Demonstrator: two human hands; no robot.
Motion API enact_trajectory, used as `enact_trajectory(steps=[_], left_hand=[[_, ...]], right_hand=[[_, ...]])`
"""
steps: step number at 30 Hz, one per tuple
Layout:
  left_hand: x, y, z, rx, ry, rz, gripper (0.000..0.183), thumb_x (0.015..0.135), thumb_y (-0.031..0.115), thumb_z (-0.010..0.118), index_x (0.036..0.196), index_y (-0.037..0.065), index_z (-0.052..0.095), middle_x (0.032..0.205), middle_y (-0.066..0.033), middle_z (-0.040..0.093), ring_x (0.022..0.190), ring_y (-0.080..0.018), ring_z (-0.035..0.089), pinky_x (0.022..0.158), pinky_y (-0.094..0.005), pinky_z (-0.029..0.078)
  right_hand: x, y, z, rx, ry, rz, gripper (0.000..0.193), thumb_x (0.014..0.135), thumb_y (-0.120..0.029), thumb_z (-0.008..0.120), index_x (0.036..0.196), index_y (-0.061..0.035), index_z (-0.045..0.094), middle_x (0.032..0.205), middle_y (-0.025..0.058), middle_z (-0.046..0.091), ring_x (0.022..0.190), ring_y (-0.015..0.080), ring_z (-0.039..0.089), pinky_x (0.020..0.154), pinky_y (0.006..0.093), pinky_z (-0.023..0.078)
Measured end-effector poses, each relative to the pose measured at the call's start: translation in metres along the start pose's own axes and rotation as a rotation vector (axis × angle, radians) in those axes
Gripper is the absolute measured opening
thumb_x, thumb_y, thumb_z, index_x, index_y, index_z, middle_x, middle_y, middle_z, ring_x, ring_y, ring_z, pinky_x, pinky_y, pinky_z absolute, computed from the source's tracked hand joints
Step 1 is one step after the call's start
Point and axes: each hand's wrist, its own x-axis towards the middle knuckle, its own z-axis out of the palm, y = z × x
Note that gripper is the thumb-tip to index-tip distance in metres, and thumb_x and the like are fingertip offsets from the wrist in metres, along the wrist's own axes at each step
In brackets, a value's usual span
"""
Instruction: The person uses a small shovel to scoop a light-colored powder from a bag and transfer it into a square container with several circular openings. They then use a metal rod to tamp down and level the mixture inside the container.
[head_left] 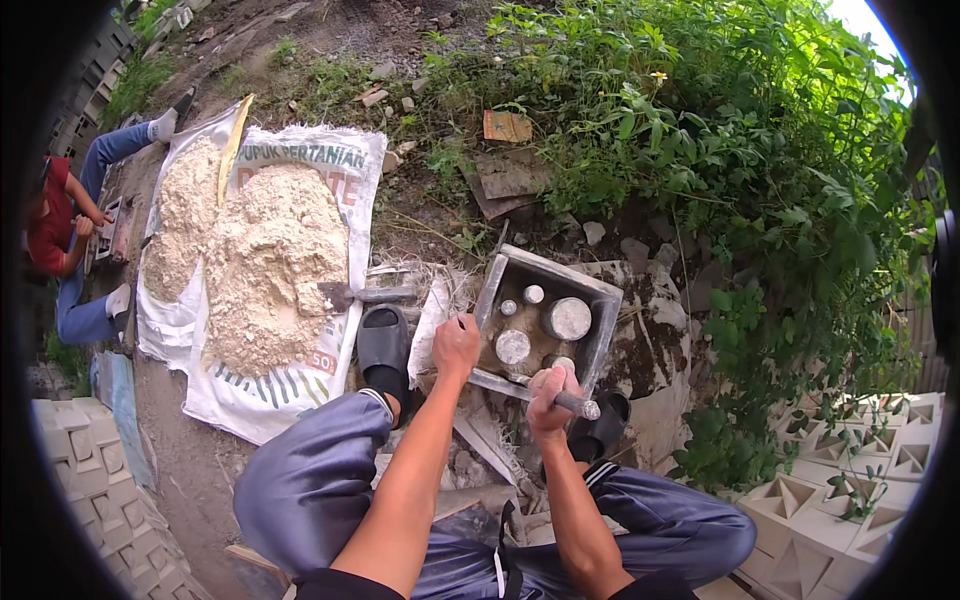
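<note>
Between my feet stands a square, grey-crusted box mould (607, 345). Inside it are several round, pale-topped cylinders of different sizes, the largest a wide one (567, 318) at the right; brownish material lies around them. My right hand (551, 402) is closed around a short round rod (578, 404) over the box's near wall, its crusted end pointing right. My left hand (456, 346) is a fist beside the box's left wall; its fingers are turned away, so what they grip, if anything, is hidden.
To the left, a heap of pale, crumbly powder (275, 255) lies on a printed white sack (368, 165). A trowel (382, 295) rests at its edge. Another person (55, 225) sits at far left. Patterned pale blocks (820, 520) stand at lower right; leafy plants (780, 200) border the right.
</note>
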Motion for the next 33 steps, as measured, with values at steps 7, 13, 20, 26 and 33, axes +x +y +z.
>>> enact_trajectory(steps=[7, 13, 20, 26, 33], left_hand=[[0.002, -0.005, -0.01, 0.0, 0.009, -0.033, 0.051, 0.087, 0.035, 0.034, 0.08, -0.004, 0.066, 0.085, -0.0295, 0.062, 0.085, -0.0461, 0.059, 0.079, -0.0507, 0.045], [0.003, 0.0, -0.001, -0.026, -0.046, -0.017, 0.052, 0.087, 0.036, 0.033, 0.083, -0.004, 0.066, 0.087, -0.0294, 0.062, 0.086, -0.0465, 0.059, 0.08, -0.0502, 0.045], [0.006, -0.009, -0.007, 0.005, -0.059, -0.035, 0.051, 0.087, 0.036, 0.033, 0.085, -0.002, 0.066, 0.09, -0.029, 0.061, 0.088, -0.046, 0.058, 0.081, -0.0499, 0.045], [0.008, -0.008, -0.001, -0.036, -0.052, -0.034, 0.049, 0.087, 0.035, 0.033, 0.086, -0.001, 0.066, 0.092, -0.0285, 0.062, 0.089, -0.046, 0.058, 0.082, -0.0494, 0.045], [0.013, -0.026, 0.01, -0.006, -0.076, 0.123, 0.049, 0.087, 0.033, 0.032, 0.085, -0.003, 0.064, 0.093, -0.0297, 0.061, 0.09, -0.0459, 0.057, 0.083, -0.049, 0.044]], right_hand=[[0.025, -0.076, 0.018, -0.075, -0.04, 0.045, 0.036, 0.097, -0.015, 0.039, 0.062, -0.0057, 0.038, 0.05, 0.0013, 0.041, 0.042, 0.0093, 0.039, 0.041, 0.0258, 0.034], [0.0, 0.002, 0.015, -0.101, -0.023, -0.065, 0.032, 0.093, -0.012, 0.046, 0.063, -0.0017, 0.045, 0.049, 0.0069, 0.048, 0.042, 0.0147, 0.046, 0.043, 0.0317, 0.036], [0.019, -0.075, 0.033, 0.05, 0.037, 0.074, 0.034, 0.097, -0.015, 0.04, 0.065, -0.0064, 0.035, 0.049, -0.0007, 0.036, 0.04, 0.0078, 0.032, 0.039, 0.0258, 0.031], [0.018, -0.014, 0.046, 0.132, 0.002, 0.11, 0.034, 0.097, -0.018, 0.041, 0.065, -0.0066, 0.036, 0.049, -0.0015, 0.036, 0.04, 0.0071, 0.032, 0.038, 0.0254, 0.03], [0.01, -0.044, 0.049, -0.013, 0.029, 0.094, 0.035, 0.097, -0.018, 0.04, 0.064, -0.0063, 0.037, 0.05, -0.0003, 0.039, 0.041, 0.0075, 0.035, 0.04, 0.0254, 0.032]])
